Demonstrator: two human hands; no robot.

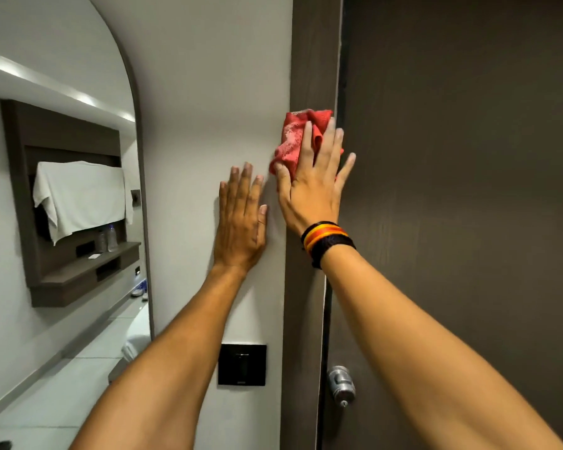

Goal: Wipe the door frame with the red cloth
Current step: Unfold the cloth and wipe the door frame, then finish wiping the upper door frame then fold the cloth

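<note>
The dark brown door frame (312, 60) runs top to bottom between the white wall and the dark door (468, 157). My right hand (312, 186), with coloured bands on the wrist, presses the crumpled red cloth (293, 138) flat against the frame at about mid height. The cloth sticks out above and to the left of my fingers, overlapping the wall edge. My left hand (241, 219) lies flat on the white wall just left of the frame, fingers up, holding nothing.
A black switch plate (242, 364) sits on the wall below my left arm. A metal door knob (341, 384) is low on the door. At left an arched mirror (62, 190) reflects a shelf unit, a white towel and bottles.
</note>
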